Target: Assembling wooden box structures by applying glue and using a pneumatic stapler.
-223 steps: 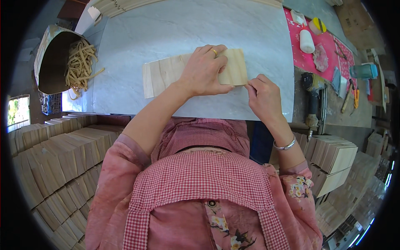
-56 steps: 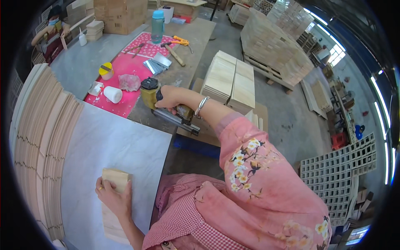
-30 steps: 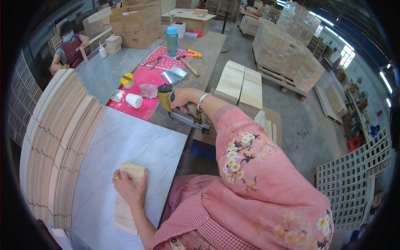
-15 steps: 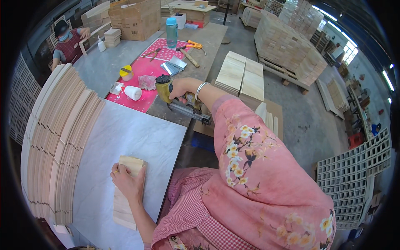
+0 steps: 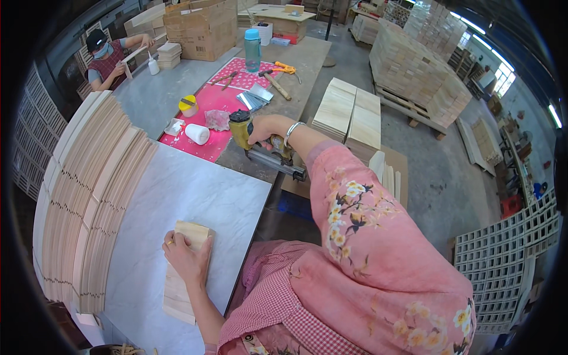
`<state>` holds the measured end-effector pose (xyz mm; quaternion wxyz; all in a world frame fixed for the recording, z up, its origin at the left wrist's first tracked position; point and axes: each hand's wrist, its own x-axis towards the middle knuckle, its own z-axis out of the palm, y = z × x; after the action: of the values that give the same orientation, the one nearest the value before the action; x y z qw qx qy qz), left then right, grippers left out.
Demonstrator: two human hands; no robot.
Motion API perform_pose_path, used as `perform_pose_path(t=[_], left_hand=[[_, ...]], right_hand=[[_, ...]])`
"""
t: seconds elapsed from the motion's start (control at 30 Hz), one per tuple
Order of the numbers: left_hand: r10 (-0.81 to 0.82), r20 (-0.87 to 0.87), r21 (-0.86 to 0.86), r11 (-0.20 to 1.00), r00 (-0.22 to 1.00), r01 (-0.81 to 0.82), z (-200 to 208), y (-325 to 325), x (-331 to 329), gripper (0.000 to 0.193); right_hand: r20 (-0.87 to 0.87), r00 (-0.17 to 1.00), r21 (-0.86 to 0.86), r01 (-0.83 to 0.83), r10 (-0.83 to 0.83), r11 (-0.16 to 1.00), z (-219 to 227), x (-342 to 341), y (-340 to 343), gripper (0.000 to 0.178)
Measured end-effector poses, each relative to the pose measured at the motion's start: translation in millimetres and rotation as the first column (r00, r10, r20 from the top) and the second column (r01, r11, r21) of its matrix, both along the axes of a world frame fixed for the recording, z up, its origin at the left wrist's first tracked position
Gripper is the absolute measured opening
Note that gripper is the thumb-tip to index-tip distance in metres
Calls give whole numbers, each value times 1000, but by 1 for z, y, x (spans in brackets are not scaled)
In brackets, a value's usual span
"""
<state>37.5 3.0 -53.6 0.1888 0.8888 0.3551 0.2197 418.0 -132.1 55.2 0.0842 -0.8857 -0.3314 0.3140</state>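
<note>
My left hand [image 5: 188, 258] grips a pale wooden piece [image 5: 179, 303], thumb on one edge and fingers over the other. The piece lies lengthwise on a white marbled board [image 5: 145, 231]. Farther off to the right, my right hand [image 5: 267, 129] is wrapped round the handle of a gold and black pneumatic nail gun [image 5: 275, 164]. The gun is held at the board's far right corner, apart from the wooden piece. Tall stacks of thin wooden strips [image 5: 89, 207] stand along the board's left side.
Beyond the board, a pink sheet [image 5: 207, 148] bears a white bottle [image 5: 197, 134], a yellow-lidded tub [image 5: 188, 105], metal staple strips [image 5: 254, 96] and a hammer [image 5: 278, 86]. A blue bottle [image 5: 252, 53] stands farther back. Wooden panels [image 5: 337, 106] are stacked at right. Another person [image 5: 106, 62] works at far left.
The view has shifted slightly, so the bench appears a little lower and farther right. Both hands keep their holds. The other person's arms and the frame-like wooden piece there have moved a little.
</note>
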Motion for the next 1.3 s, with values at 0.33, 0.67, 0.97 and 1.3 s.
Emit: perform_pose_path(t=[0.33, 0.67, 0.97, 1.3], left_hand=[[-1, 34, 32, 1000, 999, 0, 1, -1, 0, 48], [9, 13, -18, 1000, 1000, -9, 3, -2, 1, 49], [20, -29, -57, 998, 999, -22, 10, -6, -6, 51], [149, -357, 2, 987, 922, -159, 18, -12, -174, 118]], right_hand=[[1, 1000, 9, 28, -28, 1000, -3, 1, 0, 34], [-14, 1000, 22, 23, -23, 999, -8, 6, 0, 33], [5, 1000, 24, -17, 17, 1000, -2, -1, -1, 32], [-19, 1000, 60, -1, 2, 998, -9, 5, -3, 31]])
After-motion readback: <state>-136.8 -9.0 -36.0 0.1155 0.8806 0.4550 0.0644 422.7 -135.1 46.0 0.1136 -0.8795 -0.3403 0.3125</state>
